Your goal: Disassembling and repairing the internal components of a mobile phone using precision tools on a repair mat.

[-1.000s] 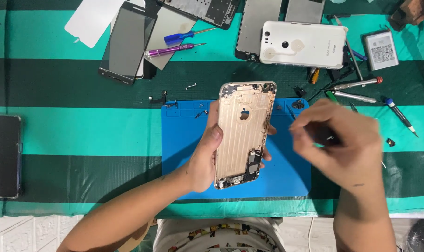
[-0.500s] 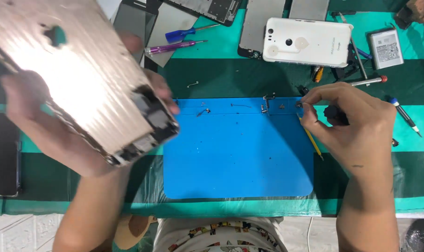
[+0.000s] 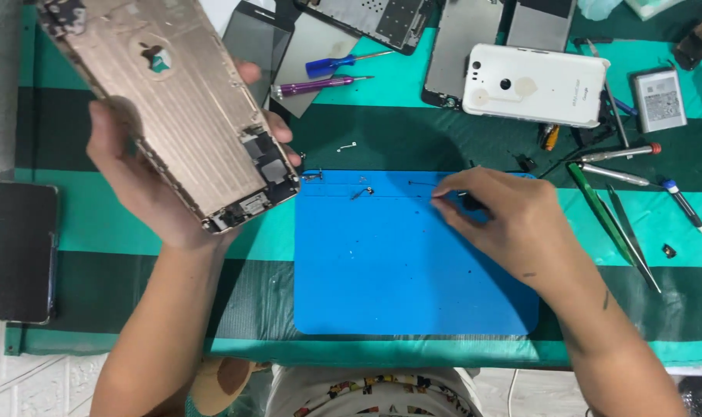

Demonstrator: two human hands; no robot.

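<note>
Left hand (image 3: 146, 201) holds the stripped gold housing (image 3: 173, 108) up off the table, some parts remaining inside, while right hand (image 3: 513, 224) pinches a tiny part on the blue mat (image 3: 397, 286).

The phone shell (image 3: 177, 108) looks like brushed gold-toned metal — matt, with a soft sheen. The blue mat (image 3: 397, 270) seems smooth, matt rubber, lying on a striped green cloth (image 3: 366, 131). The white phone back (image 3: 536, 83) is glossy plastic — smooth.

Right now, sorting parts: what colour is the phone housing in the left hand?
Rose-gold metal phone housing, head view.
</note>
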